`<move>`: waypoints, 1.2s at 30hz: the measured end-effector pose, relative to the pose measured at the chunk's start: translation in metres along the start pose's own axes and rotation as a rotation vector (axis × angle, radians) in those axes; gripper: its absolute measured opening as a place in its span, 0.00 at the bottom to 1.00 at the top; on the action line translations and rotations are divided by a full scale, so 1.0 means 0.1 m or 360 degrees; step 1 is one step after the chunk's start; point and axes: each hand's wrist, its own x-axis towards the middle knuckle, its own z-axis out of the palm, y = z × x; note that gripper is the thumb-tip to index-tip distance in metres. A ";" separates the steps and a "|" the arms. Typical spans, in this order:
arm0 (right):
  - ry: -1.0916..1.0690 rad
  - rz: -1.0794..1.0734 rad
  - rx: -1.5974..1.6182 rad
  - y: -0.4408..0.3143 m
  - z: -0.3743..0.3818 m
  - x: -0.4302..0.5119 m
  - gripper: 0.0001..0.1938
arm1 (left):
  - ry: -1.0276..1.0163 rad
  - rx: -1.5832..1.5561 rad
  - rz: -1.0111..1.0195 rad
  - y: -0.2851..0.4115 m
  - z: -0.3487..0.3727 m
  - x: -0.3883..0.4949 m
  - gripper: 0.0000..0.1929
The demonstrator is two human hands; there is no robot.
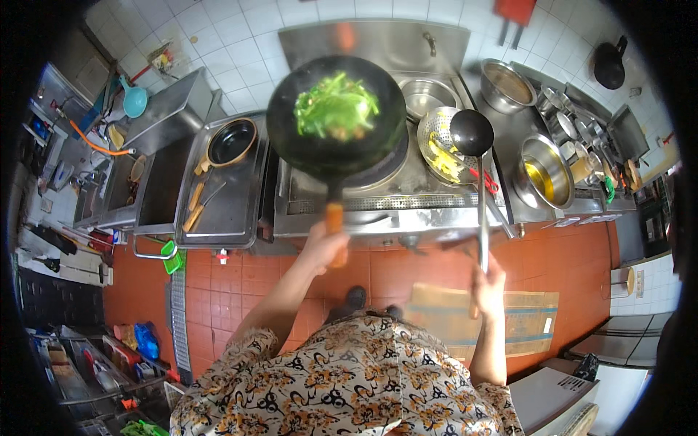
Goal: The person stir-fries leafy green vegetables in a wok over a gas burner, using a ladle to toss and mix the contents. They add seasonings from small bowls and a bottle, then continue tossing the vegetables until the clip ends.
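Note:
My left hand (323, 246) grips the wooden handle (335, 223) of a black wok (294, 147), raised above the steel stove. Chopped green vegetables (335, 106) are in the wok, blurred by motion, with small brownish bits at their lower edge. My right hand (489, 286) holds a long-handled ladle (472, 132) by its handle. The ladle's dark bowl hangs over a perforated strainer (426, 121), partly covering it. Yellow food (444, 163), perhaps egg, lies in the strainer. Part of the burner ring (390, 173) shows beneath the wok.
A steel pot (428, 95) sits behind the strainer. To the right are a bowl of yellow oil (540, 180) and another steel bowl (507, 84). On the left, a tray (229, 218) carries a black pan (233, 143) and wooden-handled tools (195, 213). Flattened cardboard (529, 321) covers some floor.

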 end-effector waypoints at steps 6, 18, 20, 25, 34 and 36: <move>-0.0070 0.0083 0.0078 0.09 0.01 0.07 0.15 | -0.0225 -0.0254 -0.0006 -0.11 -0.36 0.56 0.05; 0.0050 0.0075 -0.0003 0.15 0.10 -0.05 0.17 | -0.0046 -0.0050 0.0078 -0.14 -0.21 -0.09 0.07; 0.0030 0.0035 -0.0057 0.16 0.10 -0.03 0.16 | -0.0089 0.0157 0.0052 -0.16 -0.41 -0.01 0.09; 0.0020 0.0131 0.0117 0.21 0.12 0.11 0.16 | -0.0129 0.0080 -0.0047 0.19 -0.62 0.33 0.05; 0.0050 0.0049 0.0005 -0.06 0.17 0.20 0.12 | 0.0021 0.0134 -0.0030 0.22 -0.08 -0.04 0.10; 0.0019 0.0019 0.0025 -0.16 0.19 0.22 0.10 | 0.0019 0.0174 0.0002 0.07 -0.10 0.00 0.08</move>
